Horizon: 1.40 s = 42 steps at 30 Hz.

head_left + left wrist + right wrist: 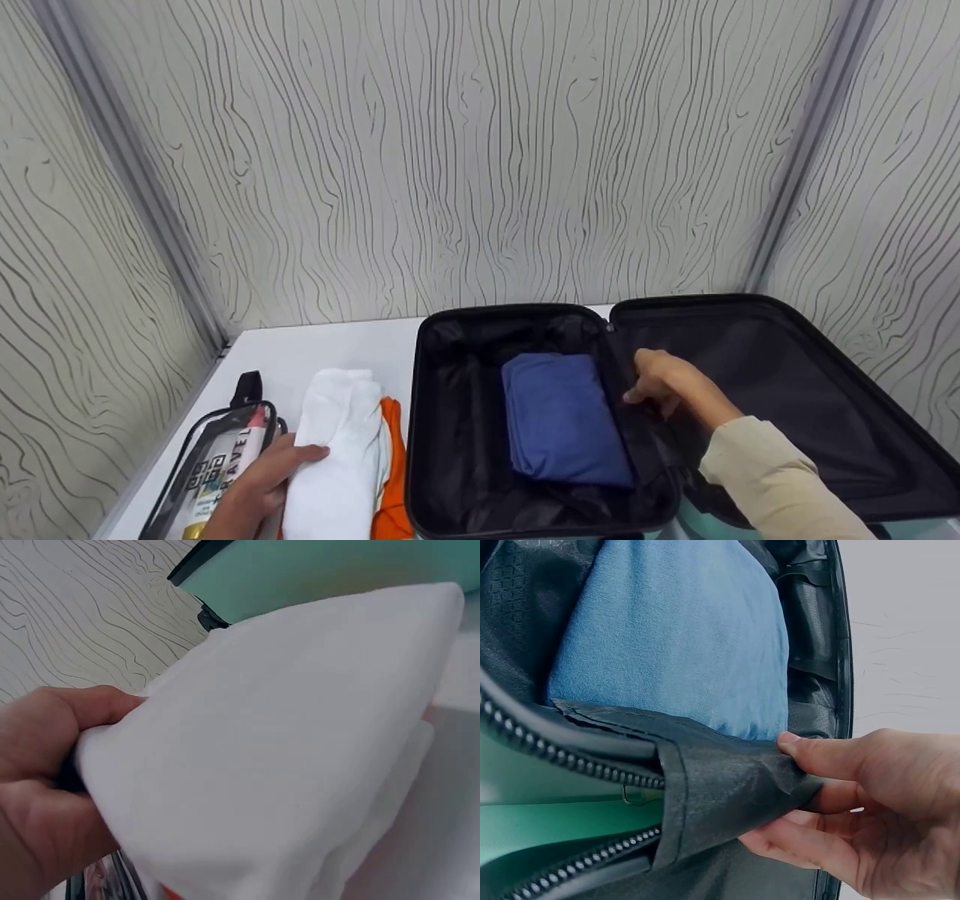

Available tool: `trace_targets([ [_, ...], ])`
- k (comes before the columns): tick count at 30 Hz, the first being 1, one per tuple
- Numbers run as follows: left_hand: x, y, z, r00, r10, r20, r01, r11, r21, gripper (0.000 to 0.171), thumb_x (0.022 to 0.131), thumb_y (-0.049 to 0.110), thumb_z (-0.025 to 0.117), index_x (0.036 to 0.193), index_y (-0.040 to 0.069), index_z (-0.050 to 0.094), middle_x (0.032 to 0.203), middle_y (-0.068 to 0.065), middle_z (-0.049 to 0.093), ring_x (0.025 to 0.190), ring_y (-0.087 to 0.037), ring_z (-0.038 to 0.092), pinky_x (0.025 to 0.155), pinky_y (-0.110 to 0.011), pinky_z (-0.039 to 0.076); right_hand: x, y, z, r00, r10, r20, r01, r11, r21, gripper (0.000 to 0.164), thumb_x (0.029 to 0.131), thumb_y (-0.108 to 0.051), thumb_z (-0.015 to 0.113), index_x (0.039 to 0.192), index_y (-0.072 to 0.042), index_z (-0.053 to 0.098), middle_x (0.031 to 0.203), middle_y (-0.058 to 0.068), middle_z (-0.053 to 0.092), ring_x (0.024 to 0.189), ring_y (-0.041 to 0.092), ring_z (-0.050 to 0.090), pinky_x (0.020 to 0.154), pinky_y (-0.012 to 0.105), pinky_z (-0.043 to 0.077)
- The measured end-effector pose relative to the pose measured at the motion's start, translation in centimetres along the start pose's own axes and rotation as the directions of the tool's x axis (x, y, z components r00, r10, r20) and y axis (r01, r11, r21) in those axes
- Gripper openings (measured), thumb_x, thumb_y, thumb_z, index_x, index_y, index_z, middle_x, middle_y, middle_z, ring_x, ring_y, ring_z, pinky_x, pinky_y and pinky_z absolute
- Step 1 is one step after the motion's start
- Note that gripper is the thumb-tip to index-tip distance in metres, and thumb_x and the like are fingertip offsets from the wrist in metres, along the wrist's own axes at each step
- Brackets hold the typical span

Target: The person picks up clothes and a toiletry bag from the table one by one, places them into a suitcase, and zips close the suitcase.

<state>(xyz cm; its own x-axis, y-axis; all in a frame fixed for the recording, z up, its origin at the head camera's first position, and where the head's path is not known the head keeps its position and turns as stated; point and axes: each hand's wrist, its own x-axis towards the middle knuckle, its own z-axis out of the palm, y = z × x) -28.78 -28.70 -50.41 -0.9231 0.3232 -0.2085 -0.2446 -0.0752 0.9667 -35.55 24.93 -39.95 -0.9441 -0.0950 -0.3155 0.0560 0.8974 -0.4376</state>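
My left hand (259, 480) grips the left edge of a folded white towel (337, 450), thumb on top and fingers beneath. Part of an orange cloth (394, 457) shows beside and under the towel. In the right wrist view my right hand (855, 810) pinches a black fabric lining flap (727, 784) between thumb and fingers. That flap runs along the hinge of an open suitcase (517, 307). Against the flap lies a folded blue cloth (566, 420), in the right part of the suitcase's left half.
A clear toiletry bag (176, 457) with bottles inside lies at the left on the white table (322, 341). The suitcase's other half (757, 360) lies open to the right. Patterned wall panels (487, 150) stand behind and on both sides.
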Motion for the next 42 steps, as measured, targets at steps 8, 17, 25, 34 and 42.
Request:
trace_targets([
  [8, -0.3, 2.1, 1.0, 0.993, 0.092, -0.075, -0.093, 0.996, -0.002, 0.039, 0.091, 0.008, 0.052, 0.124, -0.007, 0.035, 0.098, -0.005, 0.064, 0.092, -0.02, 0.064, 0.082, -0.037, 0.053, 0.0, 0.2, -0.1, 1.0, -0.001, 0.003, 0.001, 1.0, 0.011, 0.028, 0.078, -0.009, 0.073, 0.082, 0.005, 0.05, 0.072, 0.019, 0.057, 0.05, 0.029, 0.064, 0.048, 0.037, 0.055],
  [17, -0.4, 3.5, 2.3, 0.985, 0.11, -0.131, -0.106, 0.994, 0.038, 0.041, 0.093, 0.009, 0.051, 0.126, -0.006, 0.035, 0.096, -0.002, 0.064, 0.09, -0.016, 0.064, 0.08, -0.035, 0.053, 0.1, 0.6, 0.1, 1.0, -0.001, 0.001, 0.001, 0.999, 0.039, 0.03, 0.079, -0.005, 0.072, 0.088, 0.007, 0.046, 0.078, 0.024, 0.056, 0.054, 0.033, 0.064, 0.049, 0.038, 0.055],
  [25, -0.9, 5.1, 3.9, 0.982, 0.13, -0.135, -0.129, 0.991, 0.016, 0.04, 0.091, 0.01, 0.055, 0.125, -0.004, 0.037, 0.095, -0.003, 0.064, 0.089, -0.017, 0.064, 0.079, -0.035, 0.054, 0.2, 0.5, 0.0, 1.0, -0.012, 0.004, 0.012, 1.0, -0.015, 0.029, 0.079, -0.008, 0.072, 0.088, 0.007, 0.048, 0.078, 0.024, 0.056, 0.051, 0.031, 0.064, 0.047, 0.035, 0.054],
  [34, -1.3, 6.9, 5.6, 0.981, 0.125, -0.145, -0.122, 0.992, 0.035, 0.053, 0.091, 0.014, 0.058, 0.132, -0.004, 0.03, 0.1, -0.005, 0.063, 0.093, -0.019, 0.064, 0.081, -0.036, 0.053, 0.0, 0.2, -0.1, 1.0, -0.019, -0.002, 0.019, 1.0, -0.012, 0.03, 0.079, -0.008, 0.072, 0.087, 0.006, 0.047, 0.081, 0.027, 0.055, 0.05, 0.031, 0.064, 0.047, 0.035, 0.054],
  [42, -1.5, 8.1, 6.9, 0.982, 0.145, -0.118, -0.142, 0.989, 0.037, 0.05, 0.091, 0.012, 0.057, 0.13, -0.004, 0.031, 0.101, -0.006, 0.062, 0.093, -0.02, 0.064, 0.081, -0.038, 0.054, 0.0, 0.0, -0.2, 1.0, -0.019, 0.016, 0.019, 1.0, -0.009, 0.026, 0.079, -0.007, 0.072, 0.083, 0.006, 0.049, 0.076, 0.022, 0.057, 0.054, 0.032, 0.065, 0.049, 0.036, 0.055],
])
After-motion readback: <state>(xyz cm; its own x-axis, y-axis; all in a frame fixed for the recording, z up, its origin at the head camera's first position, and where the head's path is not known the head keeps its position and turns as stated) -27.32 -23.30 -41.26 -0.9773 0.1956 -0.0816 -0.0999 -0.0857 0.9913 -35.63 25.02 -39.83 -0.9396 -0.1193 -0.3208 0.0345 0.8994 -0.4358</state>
